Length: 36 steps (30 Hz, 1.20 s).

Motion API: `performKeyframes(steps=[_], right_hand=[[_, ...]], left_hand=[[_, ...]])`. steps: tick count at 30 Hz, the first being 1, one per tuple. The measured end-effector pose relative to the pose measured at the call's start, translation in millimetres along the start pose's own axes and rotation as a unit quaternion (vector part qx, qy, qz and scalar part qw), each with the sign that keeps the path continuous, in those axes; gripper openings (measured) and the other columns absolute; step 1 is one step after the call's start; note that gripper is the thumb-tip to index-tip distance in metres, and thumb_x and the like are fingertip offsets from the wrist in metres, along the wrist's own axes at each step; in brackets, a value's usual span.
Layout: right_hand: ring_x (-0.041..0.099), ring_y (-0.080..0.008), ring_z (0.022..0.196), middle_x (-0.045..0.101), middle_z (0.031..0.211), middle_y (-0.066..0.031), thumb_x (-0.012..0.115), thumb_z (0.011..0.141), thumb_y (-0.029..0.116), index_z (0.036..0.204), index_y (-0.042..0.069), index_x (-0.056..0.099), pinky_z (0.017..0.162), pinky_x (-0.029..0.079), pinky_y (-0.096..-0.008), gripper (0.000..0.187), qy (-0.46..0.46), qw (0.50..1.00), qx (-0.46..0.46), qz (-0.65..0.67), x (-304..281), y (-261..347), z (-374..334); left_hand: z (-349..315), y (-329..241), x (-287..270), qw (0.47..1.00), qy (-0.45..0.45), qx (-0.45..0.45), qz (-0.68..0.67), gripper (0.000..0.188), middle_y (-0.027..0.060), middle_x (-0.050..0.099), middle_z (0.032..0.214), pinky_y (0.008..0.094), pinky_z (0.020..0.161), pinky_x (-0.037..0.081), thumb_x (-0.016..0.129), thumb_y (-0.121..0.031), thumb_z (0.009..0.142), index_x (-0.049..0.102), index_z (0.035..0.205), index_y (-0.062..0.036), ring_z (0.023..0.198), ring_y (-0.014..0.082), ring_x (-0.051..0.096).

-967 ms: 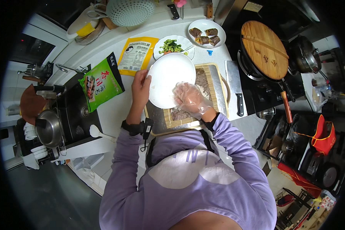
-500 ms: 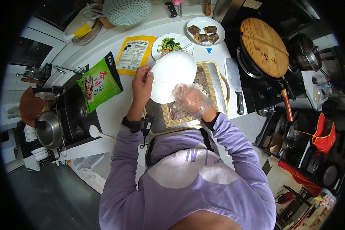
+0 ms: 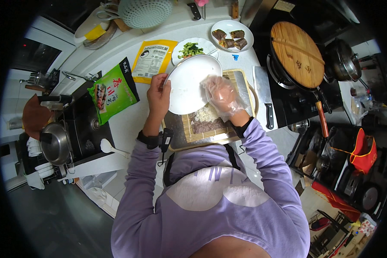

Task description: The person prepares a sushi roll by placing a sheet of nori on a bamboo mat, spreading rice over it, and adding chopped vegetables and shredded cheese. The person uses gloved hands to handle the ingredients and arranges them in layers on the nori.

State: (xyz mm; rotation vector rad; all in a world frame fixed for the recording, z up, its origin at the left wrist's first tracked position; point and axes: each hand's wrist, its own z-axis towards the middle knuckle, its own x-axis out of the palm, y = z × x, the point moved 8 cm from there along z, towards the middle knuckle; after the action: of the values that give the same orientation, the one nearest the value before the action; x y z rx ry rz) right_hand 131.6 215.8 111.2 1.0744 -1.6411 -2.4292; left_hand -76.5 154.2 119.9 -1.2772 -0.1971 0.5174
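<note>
My left hand grips the left rim of a white plate, which is tilted up over the work area. At the plate's right edge is my right hand in a clear plastic glove. Its fingers look bunched, and anything in them is hidden. Beneath both lies a bamboo rolling mat on a metal tray. On the mat is a dark seaweed sheet, with white rice spread over part of it. The plate and right hand cover the rest.
Behind are a plate of cut greens, a plate of dark rolls and a yellow packet. A cleaver lies right, by a lidded pan on the stove. Left are a green bag, a rice paddle and the sink.
My gloved right hand has moved up and right, from over the mat to the plate's right edge, uncovering more rice. My left hand still holds the plate in nearly the same place.
</note>
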Motion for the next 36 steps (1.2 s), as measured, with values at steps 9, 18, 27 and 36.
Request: performKeyframes(steps=[9, 18, 27, 36], right_hand=[[0.060, -0.0318, 0.085, 0.062, 0.094, -0.0156, 0.059, 0.084, 0.013, 0.095, 0.002, 0.062, 0.073, 0.051, -0.0404, 0.016, 0.009, 0.966, -0.117, -0.230, 22.3, 32.0, -36.8], [0.057, -0.0340, 0.098, 0.058, 0.107, -0.0177, 0.058, 0.084, 0.016, 0.111, 0.002, 0.057, 0.088, 0.047, -0.0401, 0.031, -0.042, 0.956, -0.216, -0.196, 36.5, 73.9, -26.1], [0.058, -0.0307, 0.100, 0.060, 0.109, -0.0164, 0.054, 0.086, 0.017, 0.108, 0.000, 0.057, 0.089, 0.047, -0.0397, 0.027, -0.014, 0.918, -0.179, -0.354, 30.4, 38.8, -40.1], [0.059, -0.0302, 0.091, 0.061, 0.100, -0.0146, 0.055, 0.088, 0.020, 0.098, 0.003, 0.062, 0.081, 0.049, -0.0398, 0.021, 0.173, 0.965, 0.032, -0.196, 34.6, 20.7, -35.2]], left_hand=[[-0.5, 0.1, 1.0, 0.997, -0.056, 0.013, -0.042, 0.021, 0.0096, 0.060, 0.102, 0.0251, 0.082, 0.045, 0.054, -0.004, 0.091, 0.049, 0.111, 0.0007, 0.093, 0.0125, 0.057], [-11.6, 1.4, 30.2, 0.993, -0.051, 0.008, -0.103, 0.020, 0.0090, 0.059, 0.099, 0.0243, 0.077, 0.045, 0.055, -0.003, 0.090, 0.050, 0.108, 0.0028, 0.088, 0.0127, 0.056], [-13.7, -7.4, 30.6, 0.995, -0.057, 0.020, -0.082, 0.019, 0.0093, 0.060, 0.098, 0.0247, 0.076, 0.045, 0.054, -0.004, 0.091, 0.050, 0.108, 0.0028, 0.086, 0.0129, 0.056], [-18.0, -6.6, 30.4, 0.995, -0.068, 0.032, -0.060, 0.018, 0.0095, 0.060, 0.099, 0.0247, 0.076, 0.045, 0.054, -0.004, 0.091, 0.049, 0.107, 0.0024, 0.086, 0.0128, 0.056]])
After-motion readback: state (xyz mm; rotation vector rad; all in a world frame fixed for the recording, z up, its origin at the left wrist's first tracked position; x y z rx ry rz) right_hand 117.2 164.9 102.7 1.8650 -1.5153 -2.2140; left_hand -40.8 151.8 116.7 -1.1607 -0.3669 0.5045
